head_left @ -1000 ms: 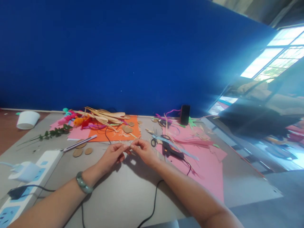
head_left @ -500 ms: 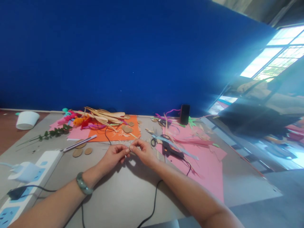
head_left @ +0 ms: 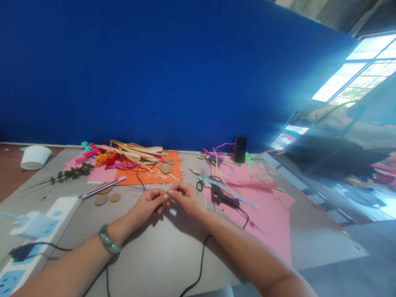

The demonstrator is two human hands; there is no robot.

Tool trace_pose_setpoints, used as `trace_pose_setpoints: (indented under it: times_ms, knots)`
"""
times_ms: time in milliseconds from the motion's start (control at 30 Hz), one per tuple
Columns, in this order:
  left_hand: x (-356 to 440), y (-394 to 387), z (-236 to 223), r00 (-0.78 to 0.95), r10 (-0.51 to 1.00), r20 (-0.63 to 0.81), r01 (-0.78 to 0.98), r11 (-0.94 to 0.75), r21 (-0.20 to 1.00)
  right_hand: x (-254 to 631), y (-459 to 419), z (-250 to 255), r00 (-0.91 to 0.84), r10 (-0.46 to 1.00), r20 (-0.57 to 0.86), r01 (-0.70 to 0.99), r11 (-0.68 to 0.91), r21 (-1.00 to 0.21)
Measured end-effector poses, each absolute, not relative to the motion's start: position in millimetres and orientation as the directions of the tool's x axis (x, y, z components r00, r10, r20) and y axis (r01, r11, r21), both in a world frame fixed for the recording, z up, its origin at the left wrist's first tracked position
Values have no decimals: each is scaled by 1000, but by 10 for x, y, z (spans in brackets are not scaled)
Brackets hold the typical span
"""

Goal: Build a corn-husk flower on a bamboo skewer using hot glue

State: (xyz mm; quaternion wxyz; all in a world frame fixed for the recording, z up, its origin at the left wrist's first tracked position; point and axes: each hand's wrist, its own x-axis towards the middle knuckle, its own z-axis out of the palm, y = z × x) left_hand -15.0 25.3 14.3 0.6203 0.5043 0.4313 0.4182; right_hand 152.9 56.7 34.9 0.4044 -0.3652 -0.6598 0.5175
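Note:
My left hand [head_left: 151, 202] and my right hand [head_left: 185, 199] meet fingertip to fingertip over the middle of the grey table [head_left: 148, 255]. Each has thumb and forefinger pinched together. Whatever sits between the fingertips is too small and covered to name. Just beyond them lies orange paper [head_left: 133, 175] with round wooden slices [head_left: 165, 168] and a bundle of pale dry strips [head_left: 136, 149]. Right of my right hand are a black glue gun [head_left: 222, 196] and scissors [head_left: 201, 181] on pink paper [head_left: 272, 229].
A white power strip [head_left: 54, 231] with plugs fills the near left. Behind it are a green sprig [head_left: 71, 173], a white-purple pen-like tool [head_left: 103, 187] and a white cup [head_left: 35, 157]. A black box-like object [head_left: 240, 149] stands before the blue wall [head_left: 173, 74]. Black cables cross the table.
Both hands hold nearly the same place and the same pinch, with only a very slight shift of the fingers. Objects on the table stay where they were.

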Motion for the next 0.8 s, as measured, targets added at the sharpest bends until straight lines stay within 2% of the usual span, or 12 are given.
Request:
trace_pose_setpoints:
  times_ms: [267,567,700,800]
  knots:
    - [-122,253,162,308,946,-98,-132,144,981,1532,568,349,-379,901,212,137,281,-950]
    - [-176,263,139,259,959,-119,-12,126,992,1527,546,303,-374,879,294,258,404,-878]
    - [-166,262,163,232,965,-121,-24,131,991,1535,553,292,-396,848,352,331,490,-807]
    - [-157,256,169,254,958,-132,-38,146,988,1538,569,304,-369,856,362,305,479,-823]
